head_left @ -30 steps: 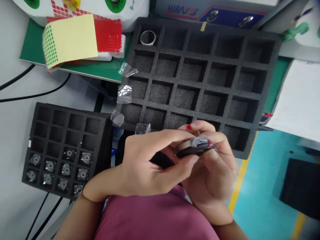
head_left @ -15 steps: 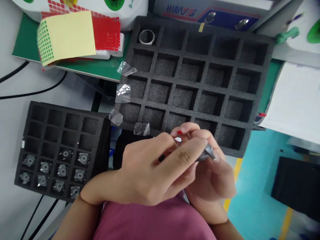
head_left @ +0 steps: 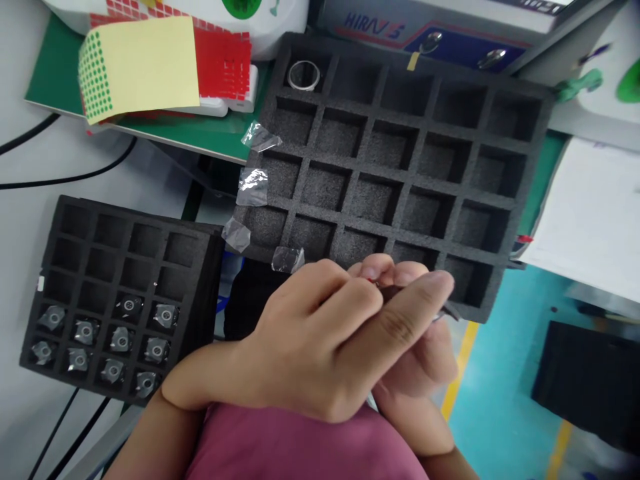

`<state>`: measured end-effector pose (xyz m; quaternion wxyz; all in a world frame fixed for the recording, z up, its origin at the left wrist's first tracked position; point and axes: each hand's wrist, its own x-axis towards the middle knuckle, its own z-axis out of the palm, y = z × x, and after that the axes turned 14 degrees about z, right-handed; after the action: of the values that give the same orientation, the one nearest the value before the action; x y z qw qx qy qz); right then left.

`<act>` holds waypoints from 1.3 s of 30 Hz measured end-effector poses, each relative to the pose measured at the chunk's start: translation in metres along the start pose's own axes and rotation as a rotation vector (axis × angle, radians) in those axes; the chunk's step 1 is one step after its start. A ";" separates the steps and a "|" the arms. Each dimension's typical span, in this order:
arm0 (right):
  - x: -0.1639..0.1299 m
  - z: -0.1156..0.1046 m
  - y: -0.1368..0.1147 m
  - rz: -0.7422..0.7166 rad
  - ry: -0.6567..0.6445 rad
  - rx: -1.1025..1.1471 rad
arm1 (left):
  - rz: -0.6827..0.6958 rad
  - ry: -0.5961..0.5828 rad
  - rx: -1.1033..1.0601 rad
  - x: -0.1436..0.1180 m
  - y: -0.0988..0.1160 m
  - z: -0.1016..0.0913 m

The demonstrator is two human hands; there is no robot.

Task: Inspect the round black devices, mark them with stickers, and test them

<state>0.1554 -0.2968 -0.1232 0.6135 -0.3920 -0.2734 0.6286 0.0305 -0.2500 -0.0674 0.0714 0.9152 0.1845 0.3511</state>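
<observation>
My left hand is closed, its back toward me and its forefinger laid across a small dark metallic piece. Only a pointed grey edge of that piece shows beyond the fingertip. Behind it my right hand curls its fingers and thumb around the same piece from the other side. The hands overlap, so most of the piece is hidden and I cannot tell its kind. Both are just over the near edge of a black foam tray with square pockets. One far-left pocket contains a round silver-rimmed part.
Clear film scraps cling along the tray's left edge. A second foam tray at lower left holds several film-wrapped watch-like parts. Sticker sheets lie back left; a HIRA-marked machine stands behind. White paper is at right.
My left hand has shifted slightly right and its fingers now cover more of the metallic piece. The red and white spots seen between the fingers are mostly hidden. The view has moved a little.
</observation>
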 end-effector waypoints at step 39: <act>0.013 -0.024 -0.035 0.019 0.357 0.151 | -0.588 -0.288 0.112 0.095 -0.178 0.080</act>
<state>0.1955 -0.2838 -0.1099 0.6739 -0.4527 -0.1085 0.5738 0.0977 -0.0492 -0.1152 0.1447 0.8654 0.4480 0.1718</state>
